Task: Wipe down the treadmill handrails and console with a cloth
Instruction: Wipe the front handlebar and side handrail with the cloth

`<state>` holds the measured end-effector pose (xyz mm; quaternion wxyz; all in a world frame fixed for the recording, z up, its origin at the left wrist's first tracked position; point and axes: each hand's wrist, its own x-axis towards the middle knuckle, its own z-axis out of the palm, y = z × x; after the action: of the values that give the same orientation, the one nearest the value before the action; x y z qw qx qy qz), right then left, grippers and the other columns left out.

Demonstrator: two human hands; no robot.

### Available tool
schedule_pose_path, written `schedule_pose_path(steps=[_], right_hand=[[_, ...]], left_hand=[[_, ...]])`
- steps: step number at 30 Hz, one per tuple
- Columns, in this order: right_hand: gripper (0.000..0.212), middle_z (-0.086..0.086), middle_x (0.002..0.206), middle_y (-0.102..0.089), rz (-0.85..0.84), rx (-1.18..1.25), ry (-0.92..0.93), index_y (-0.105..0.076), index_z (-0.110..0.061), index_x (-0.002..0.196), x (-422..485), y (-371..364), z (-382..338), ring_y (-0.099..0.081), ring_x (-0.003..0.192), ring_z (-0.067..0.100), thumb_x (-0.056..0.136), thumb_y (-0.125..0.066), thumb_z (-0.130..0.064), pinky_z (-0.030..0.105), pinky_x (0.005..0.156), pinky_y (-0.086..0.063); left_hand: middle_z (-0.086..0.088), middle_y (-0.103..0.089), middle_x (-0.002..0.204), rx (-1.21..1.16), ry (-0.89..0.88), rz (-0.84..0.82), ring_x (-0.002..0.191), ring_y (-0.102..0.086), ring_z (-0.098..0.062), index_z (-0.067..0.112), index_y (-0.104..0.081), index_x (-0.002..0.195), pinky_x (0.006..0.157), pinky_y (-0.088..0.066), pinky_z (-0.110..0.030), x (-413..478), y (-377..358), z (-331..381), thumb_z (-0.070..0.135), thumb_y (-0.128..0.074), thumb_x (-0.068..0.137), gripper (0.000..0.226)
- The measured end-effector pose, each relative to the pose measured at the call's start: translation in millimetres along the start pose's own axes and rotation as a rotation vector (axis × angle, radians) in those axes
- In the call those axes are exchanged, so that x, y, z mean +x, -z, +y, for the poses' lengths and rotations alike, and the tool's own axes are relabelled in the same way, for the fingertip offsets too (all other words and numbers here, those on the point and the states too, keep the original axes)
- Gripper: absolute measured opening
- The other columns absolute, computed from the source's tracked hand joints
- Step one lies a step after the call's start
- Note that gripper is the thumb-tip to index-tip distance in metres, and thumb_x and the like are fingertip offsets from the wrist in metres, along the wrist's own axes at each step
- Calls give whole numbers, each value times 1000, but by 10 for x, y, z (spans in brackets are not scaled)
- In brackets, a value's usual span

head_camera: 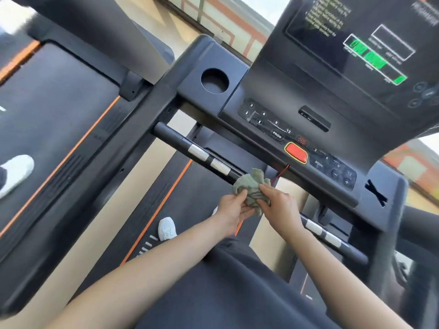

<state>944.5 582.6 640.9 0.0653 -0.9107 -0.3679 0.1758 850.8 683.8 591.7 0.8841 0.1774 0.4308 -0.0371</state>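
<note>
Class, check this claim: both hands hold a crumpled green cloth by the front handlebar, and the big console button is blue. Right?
No. The head view shows the big console button is red, not blue. The left hand and right hand do hold the crumpled green cloth by the front handlebar.

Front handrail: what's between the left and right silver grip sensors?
Head view: the bunched green cloth, pinched by the left hand and right hand, hides that stretch of handrail.

White shoe (167, 228) low centre; second white shoe (15, 173) on neighbouring treadmill (59, 103)
</note>
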Motion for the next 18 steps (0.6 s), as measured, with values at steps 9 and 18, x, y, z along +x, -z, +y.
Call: schedule_pose_path(steps=[9,18], right_hand=[[26,9,99,-74,132,76,-12,-75,-6,106,173,-94,-413,-61,99,33,89,-71,-26,28,80,-38],[53,-2,128,-56,7,267,107,-59,-21,129,639,-94,-793,-54,116,22,79,-75,-15,30,92,-42]], left_hand=[[-3,-73,87,-34,-291,276,79,-70,-10,10,-68,93,64,-57,-16,-130,355,451,7,-59,100,12],[-12,-72,98,355,-652,291,87,-66,-13,9,-65,100,86,-54,-35,-295,575,1011,24,-72,86,21]])
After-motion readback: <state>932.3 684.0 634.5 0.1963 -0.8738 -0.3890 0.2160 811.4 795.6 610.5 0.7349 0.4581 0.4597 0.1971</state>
